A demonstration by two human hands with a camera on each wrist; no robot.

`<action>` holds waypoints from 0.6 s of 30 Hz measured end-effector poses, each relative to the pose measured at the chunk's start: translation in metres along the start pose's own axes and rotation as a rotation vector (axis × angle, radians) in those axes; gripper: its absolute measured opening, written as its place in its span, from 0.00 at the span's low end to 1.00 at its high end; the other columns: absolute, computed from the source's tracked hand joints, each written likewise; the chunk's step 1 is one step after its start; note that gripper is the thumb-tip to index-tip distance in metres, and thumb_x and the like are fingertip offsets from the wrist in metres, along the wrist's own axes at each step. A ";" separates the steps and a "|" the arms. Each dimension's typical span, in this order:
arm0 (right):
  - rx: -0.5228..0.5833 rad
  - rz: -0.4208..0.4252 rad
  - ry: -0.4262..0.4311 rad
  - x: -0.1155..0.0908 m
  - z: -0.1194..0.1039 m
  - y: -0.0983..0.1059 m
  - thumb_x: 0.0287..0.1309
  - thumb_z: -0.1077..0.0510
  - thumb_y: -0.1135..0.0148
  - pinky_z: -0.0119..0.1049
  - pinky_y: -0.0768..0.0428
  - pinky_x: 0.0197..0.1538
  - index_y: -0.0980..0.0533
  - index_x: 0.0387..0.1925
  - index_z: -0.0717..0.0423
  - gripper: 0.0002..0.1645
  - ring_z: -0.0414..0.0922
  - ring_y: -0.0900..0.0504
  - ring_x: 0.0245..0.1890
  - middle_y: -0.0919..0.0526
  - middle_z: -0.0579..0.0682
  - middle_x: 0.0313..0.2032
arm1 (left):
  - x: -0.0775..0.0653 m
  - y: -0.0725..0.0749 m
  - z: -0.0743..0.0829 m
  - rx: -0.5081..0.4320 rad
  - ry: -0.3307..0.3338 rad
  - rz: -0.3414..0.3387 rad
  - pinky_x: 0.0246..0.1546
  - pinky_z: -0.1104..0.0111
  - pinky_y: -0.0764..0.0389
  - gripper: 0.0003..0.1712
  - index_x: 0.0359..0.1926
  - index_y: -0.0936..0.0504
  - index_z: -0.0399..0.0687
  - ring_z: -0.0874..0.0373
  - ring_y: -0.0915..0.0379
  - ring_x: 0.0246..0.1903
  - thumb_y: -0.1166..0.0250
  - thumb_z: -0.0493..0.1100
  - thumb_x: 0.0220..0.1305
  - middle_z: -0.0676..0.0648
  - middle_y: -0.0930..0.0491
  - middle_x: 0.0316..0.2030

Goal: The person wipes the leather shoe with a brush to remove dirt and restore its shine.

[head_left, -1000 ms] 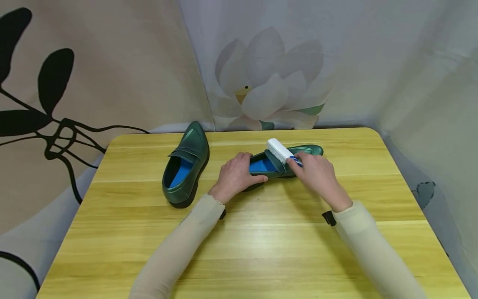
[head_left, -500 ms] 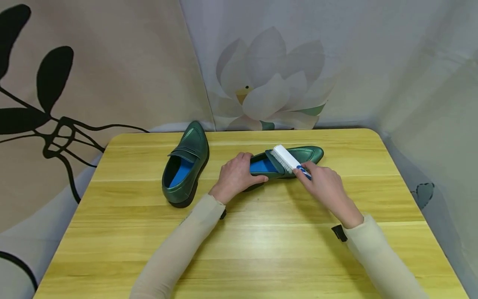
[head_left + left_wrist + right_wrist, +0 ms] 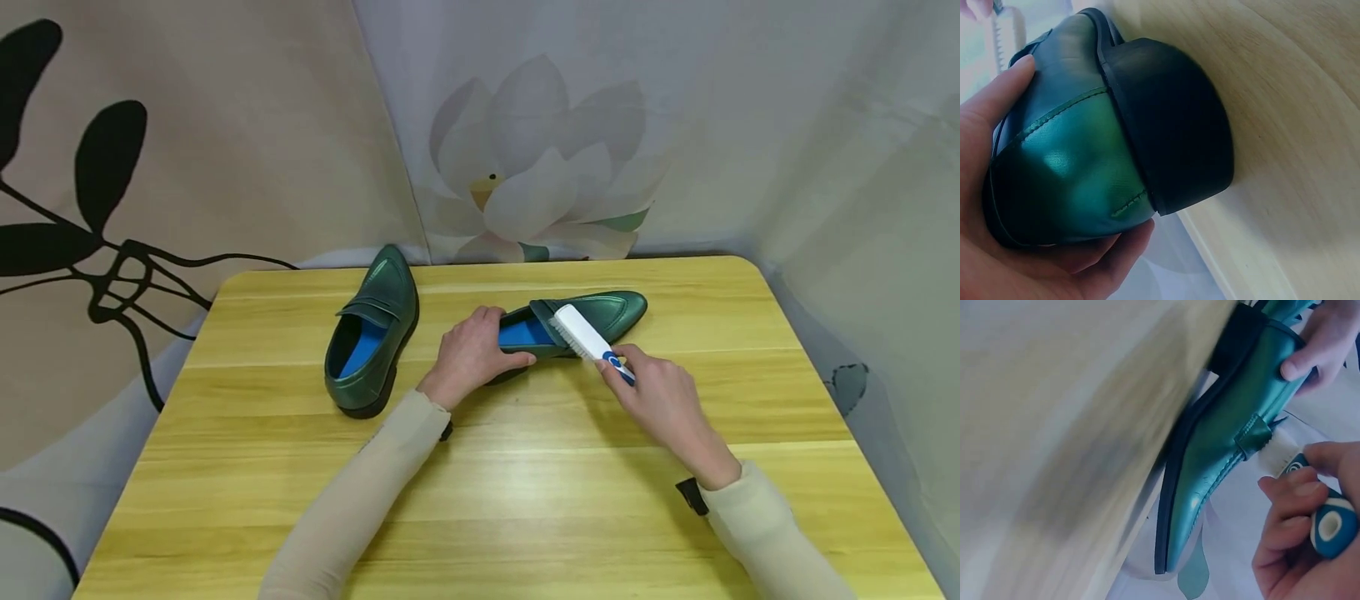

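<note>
A green loafer [image 3: 600, 312] with a blue insole lies sideways on the table, its toe to the right. My left hand [image 3: 472, 348] grips it round the heel; in the left wrist view the thumb lies along the upper edge and the fingers curl below the heel's back [image 3: 1066, 181]. In my right hand [image 3: 663, 396] is a white brush [image 3: 583, 333] with a blue-and-white handle [image 3: 1335, 525], the fingers curled round that handle. Its bristles face the strap across the loafer's instep; whether they touch is hard to tell.
A second green loafer [image 3: 372, 333] stands at the left, toe pointing to the back. Both shoes are on a wooden table [image 3: 525, 500]. A curtain [image 3: 570, 150] with a printed flower hangs behind the table's back edge.
My right hand has drawn the brush down and toward me, from over the loafer's strap to its near side. The left hand and both loafers keep their places.
</note>
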State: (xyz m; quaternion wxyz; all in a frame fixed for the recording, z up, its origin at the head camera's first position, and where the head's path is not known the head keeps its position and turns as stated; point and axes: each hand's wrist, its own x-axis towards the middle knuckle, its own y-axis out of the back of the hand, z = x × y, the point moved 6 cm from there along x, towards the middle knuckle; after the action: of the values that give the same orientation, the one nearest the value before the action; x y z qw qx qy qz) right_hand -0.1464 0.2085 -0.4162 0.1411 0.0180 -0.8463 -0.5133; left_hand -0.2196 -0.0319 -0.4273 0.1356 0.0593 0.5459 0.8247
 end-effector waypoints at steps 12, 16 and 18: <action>0.047 -0.029 -0.104 0.023 0.006 0.001 0.74 0.42 0.42 0.40 0.29 0.23 0.20 0.57 0.67 0.31 0.48 0.23 0.21 0.13 0.61 0.35 | 0.000 -0.001 0.000 -0.005 0.014 -0.003 0.48 0.52 0.17 0.52 0.68 0.27 0.39 0.48 0.23 0.46 0.25 0.71 0.54 0.40 0.22 0.58; 0.019 -0.062 -0.088 0.027 -0.002 -0.002 0.74 0.42 0.41 0.42 0.26 0.26 0.20 0.56 0.67 0.31 0.50 0.21 0.23 0.13 0.59 0.34 | 0.000 0.000 0.000 -0.011 0.013 -0.009 0.48 0.51 0.17 0.53 0.68 0.27 0.39 0.48 0.23 0.46 0.25 0.71 0.54 0.40 0.22 0.59; -0.001 -0.087 -0.078 0.032 -0.008 -0.002 0.74 0.41 0.41 0.43 0.26 0.24 0.19 0.56 0.66 0.31 0.49 0.21 0.22 0.13 0.59 0.33 | 0.001 0.000 0.000 -0.011 0.012 -0.010 0.47 0.51 0.17 0.53 0.68 0.27 0.39 0.48 0.23 0.46 0.25 0.71 0.54 0.40 0.22 0.58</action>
State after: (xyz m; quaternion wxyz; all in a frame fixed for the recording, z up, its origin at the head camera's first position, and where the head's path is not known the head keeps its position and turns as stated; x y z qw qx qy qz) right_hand -0.1753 0.1953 -0.4079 0.0855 0.0348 -0.8494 -0.5196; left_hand -0.2200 -0.0313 -0.4272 0.1370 0.0508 0.5423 0.8274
